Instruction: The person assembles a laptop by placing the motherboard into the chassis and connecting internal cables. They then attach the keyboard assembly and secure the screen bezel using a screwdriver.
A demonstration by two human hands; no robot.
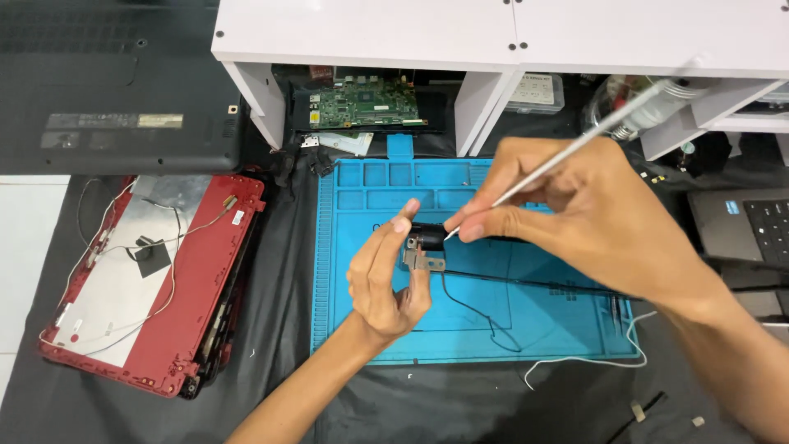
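Note:
My left hand (385, 279) pinches a small metal hinge bracket with a black part (424, 247) above a blue work mat (353, 271); thin black cables trail from it across the mat. My right hand (575, 214) grips a long thin white tool (575, 150) like a pen. The tool's tip meets the black part at the hinge. The tool's far end blurs toward the upper right.
A red laptop lid shell (205, 279) with wires lies at left on a black cloth. Behind it rests a black laptop base (107, 82). A white shelf (493, 33) spans the back, with a green circuit board (366, 103) under it. Another laptop (748, 226) sits at right.

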